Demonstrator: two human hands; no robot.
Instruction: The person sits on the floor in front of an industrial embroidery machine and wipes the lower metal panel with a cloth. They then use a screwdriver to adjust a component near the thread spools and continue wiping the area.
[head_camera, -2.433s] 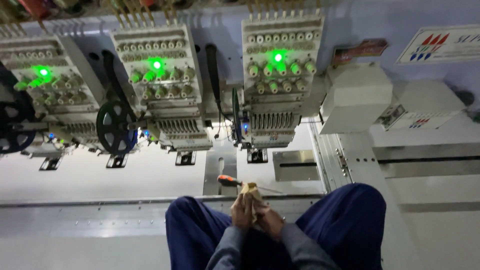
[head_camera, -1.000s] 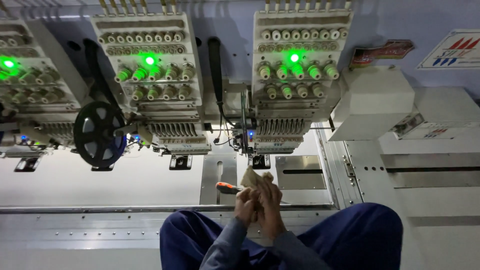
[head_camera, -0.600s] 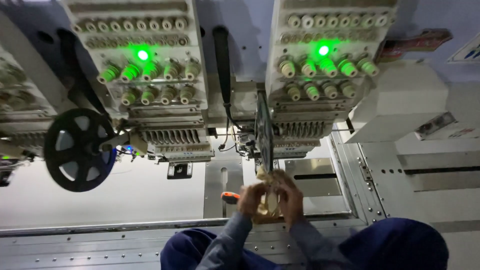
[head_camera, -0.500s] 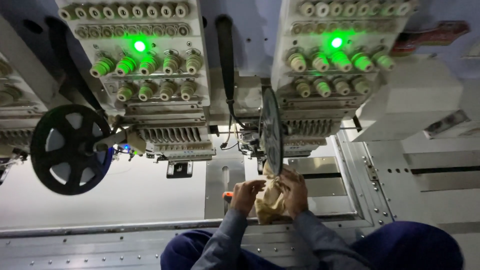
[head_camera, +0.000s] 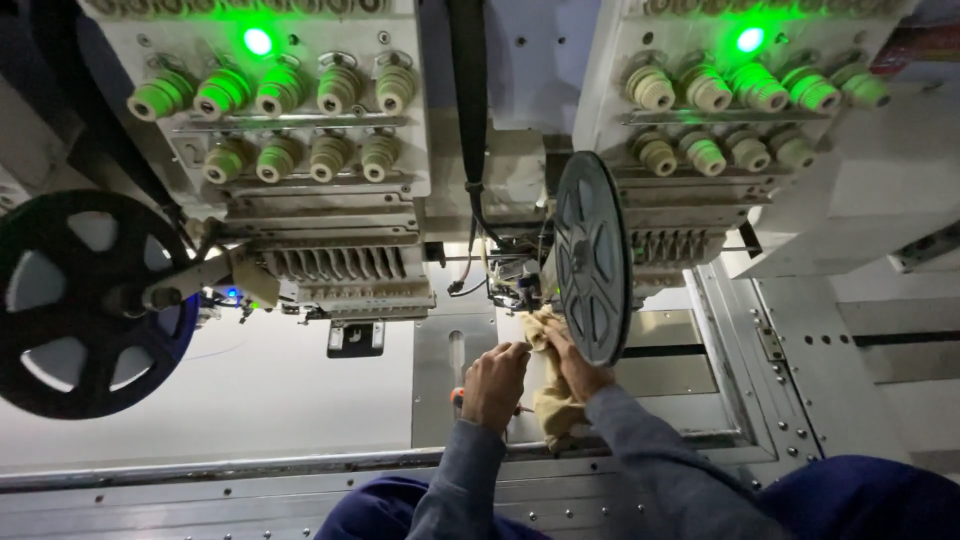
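Grip: both hands closed on tan cloth (head_camera: 556, 400), left hand (head_camera: 497, 382) at its near side, right hand (head_camera: 578, 368) pressing cloth top up to needle area (head_camera: 520, 290). Embroidery machine (head_camera: 330, 200): lamps green. Black reel (head_camera: 592, 257): beside cloth. Wiping under way, judged unfinished. Orange-handled tool (head_camera: 458, 397): on tabletop, untouched.

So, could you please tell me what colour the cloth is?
The cloth is pale yellowish beige, seen in the head view.

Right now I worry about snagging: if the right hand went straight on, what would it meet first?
Probably the small needle mechanism, which the right hand presses a tan cloth towards; depth unclear.
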